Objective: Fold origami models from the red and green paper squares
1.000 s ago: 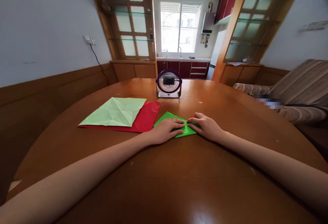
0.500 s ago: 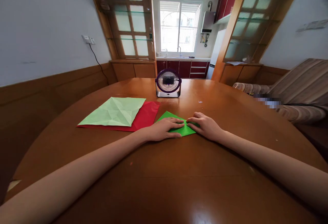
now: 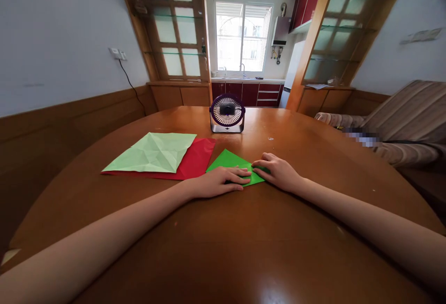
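both hands on green paper

Both bare forearms stretch forward over the table. The left hand lies flat, palm down, fingers extended rightward. The right hand rests opposite, knuckles bent, its fingertips nearly meeting the left's.

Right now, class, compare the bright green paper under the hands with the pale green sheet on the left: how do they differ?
The bright green paper is a deeper, saturated green; the pale green sheet is light and washed out. The bright green paper is pressed down by the left hand and right hand; the pale green sheet lies untouched. The pale green sheet rests on a red sheet; the bright green paper lies directly on the table. Both lie flat.
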Demonstrator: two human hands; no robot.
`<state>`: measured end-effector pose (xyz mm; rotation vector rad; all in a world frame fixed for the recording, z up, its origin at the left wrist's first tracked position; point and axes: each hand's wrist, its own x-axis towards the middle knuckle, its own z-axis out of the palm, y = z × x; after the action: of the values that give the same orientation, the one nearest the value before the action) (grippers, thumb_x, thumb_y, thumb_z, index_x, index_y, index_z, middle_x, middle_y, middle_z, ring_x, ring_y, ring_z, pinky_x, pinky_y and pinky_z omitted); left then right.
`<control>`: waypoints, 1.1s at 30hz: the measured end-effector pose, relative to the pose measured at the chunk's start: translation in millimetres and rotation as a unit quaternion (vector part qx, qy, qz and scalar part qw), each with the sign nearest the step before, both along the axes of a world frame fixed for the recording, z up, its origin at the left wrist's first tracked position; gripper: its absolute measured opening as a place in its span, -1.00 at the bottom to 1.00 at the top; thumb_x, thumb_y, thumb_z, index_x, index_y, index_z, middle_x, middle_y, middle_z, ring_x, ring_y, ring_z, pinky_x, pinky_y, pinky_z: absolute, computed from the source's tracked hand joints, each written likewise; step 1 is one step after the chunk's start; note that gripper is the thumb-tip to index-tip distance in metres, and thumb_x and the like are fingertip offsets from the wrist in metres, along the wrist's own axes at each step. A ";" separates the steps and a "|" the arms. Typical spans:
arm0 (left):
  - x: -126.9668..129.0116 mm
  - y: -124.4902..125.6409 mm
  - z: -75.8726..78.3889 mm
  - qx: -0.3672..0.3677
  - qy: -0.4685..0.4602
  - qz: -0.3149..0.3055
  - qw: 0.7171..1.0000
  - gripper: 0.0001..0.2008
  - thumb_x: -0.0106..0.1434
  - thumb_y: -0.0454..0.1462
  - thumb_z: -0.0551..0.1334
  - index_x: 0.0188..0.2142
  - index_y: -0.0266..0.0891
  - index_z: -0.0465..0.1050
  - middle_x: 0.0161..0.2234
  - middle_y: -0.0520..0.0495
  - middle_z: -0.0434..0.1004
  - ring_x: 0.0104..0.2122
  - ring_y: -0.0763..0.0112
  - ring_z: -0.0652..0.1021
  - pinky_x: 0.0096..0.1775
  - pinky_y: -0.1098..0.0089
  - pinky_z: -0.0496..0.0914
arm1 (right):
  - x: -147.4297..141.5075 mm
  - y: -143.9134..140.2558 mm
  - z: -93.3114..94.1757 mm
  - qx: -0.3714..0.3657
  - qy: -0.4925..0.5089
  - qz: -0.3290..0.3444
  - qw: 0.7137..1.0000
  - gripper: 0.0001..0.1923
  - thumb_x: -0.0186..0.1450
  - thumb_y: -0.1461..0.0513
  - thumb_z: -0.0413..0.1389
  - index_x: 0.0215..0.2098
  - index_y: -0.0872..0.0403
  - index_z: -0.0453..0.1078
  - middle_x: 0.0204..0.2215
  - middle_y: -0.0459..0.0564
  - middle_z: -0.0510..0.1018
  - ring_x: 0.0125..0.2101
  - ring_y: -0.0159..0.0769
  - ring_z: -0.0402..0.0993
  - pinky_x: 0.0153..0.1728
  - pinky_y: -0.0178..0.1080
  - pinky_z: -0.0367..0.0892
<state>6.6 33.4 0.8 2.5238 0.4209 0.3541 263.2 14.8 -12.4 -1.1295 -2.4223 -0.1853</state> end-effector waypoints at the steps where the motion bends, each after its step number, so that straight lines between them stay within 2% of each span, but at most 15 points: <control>1: -0.6 -1.2 -0.8 -0.004 -0.001 0.001 1.000 -0.63 0.39 -0.15 0.11 0.17 -0.02 0.33 0.26 -0.04 0.23 0.28 0.28 0.19 0.26 0.18 0.07 | -0.1 -0.1 0.1 0.000 0.001 0.000 1.000 -0.76 0.40 0.15 0.01 -0.12 0.05 0.48 -0.33 0.03 0.43 -0.30 -0.26 0.41 -0.28 -0.25 0.32; 5: -2.2 -6.7 -1.3 0.026 -0.005 0.022 0.999 -0.66 0.39 -0.17 0.10 0.13 0.00 0.39 0.24 -0.03 0.27 0.23 0.29 0.28 0.20 0.26 0.19 | -0.6 -0.5 1.1 -0.008 -0.001 -0.003 1.000 -0.75 0.40 0.16 0.01 -0.11 0.06 0.48 -0.32 0.03 0.43 -0.28 -0.24 0.41 -0.26 -0.24 0.33; 8: -2.6 -7.6 -1.5 0.038 -0.017 0.032 0.999 -0.71 0.38 -0.17 0.12 0.04 -0.05 0.48 0.20 -0.09 0.32 0.17 0.28 0.37 0.15 0.28 0.26 | -0.4 -0.9 1.7 -0.012 -0.002 -0.004 1.000 -0.75 0.40 0.16 0.01 -0.10 0.06 0.48 -0.32 0.04 0.43 -0.27 -0.24 0.41 -0.25 -0.23 0.33; 16: -1.1 1.7 -7.2 -0.023 -0.056 0.026 0.998 -0.72 0.37 -0.18 0.14 0.00 -0.14 0.50 0.11 -0.14 0.44 0.18 0.28 0.36 0.17 0.25 0.24 | 0.6 -0.8 0.9 -0.022 0.003 -0.007 1.000 -0.75 0.40 0.17 0.00 -0.10 0.07 0.48 -0.30 0.04 0.42 -0.27 -0.24 0.41 -0.25 -0.23 0.33; 20: 5.3 0.7 -4.4 -0.001 -0.067 0.047 0.997 -0.74 0.39 -0.21 0.11 -0.05 -0.16 0.52 -0.01 -0.12 0.52 0.05 0.32 0.47 0.09 0.29 0.31 | -0.4 -0.5 1.0 -0.020 -0.002 -0.009 1.000 -0.75 0.40 0.15 0.01 -0.11 0.06 0.48 -0.32 0.04 0.42 -0.26 -0.23 0.41 -0.24 -0.22 0.33; 24: 10.8 0.3 -0.2 0.024 -0.060 0.047 0.997 -0.81 0.36 -0.21 0.15 -0.18 -0.20 0.53 -0.09 -0.12 0.49 -0.07 0.32 0.50 0.00 0.30 0.36 | -0.9 -1.4 1.2 -0.017 0.004 -0.011 1.000 -0.75 0.39 0.15 0.01 -0.12 0.04 0.48 -0.31 0.04 0.42 -0.28 -0.23 0.41 -0.26 -0.22 0.33; 30: 10.8 4.8 4.6 0.049 -0.018 0.014 0.999 -0.82 0.37 -0.20 0.13 -0.19 -0.20 0.46 0.12 -0.17 0.36 0.17 0.23 0.33 0.14 0.21 0.22 | -0.8 -1.4 1.3 -0.018 0.009 -0.006 1.000 -0.77 0.40 0.16 0.00 -0.13 0.06 0.46 -0.31 0.04 0.43 -0.29 -0.24 0.41 -0.27 -0.21 0.34; 33: 10.6 7.4 6.5 0.047 0.002 0.004 0.999 -0.83 0.37 -0.19 0.13 -0.16 -0.19 0.44 0.14 -0.17 0.36 0.18 0.21 0.33 0.14 0.19 0.22 | 0.3 -3.5 2.8 0.021 0.040 0.019 0.999 -0.79 0.39 0.16 0.01 -0.20 0.08 0.44 -0.30 0.07 0.43 -0.28 -0.23 0.39 -0.26 -0.19 0.34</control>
<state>17.3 40.7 7.3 2.6153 0.4247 0.3791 263.5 11.4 -9.6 -1.0520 -2.3565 -0.1741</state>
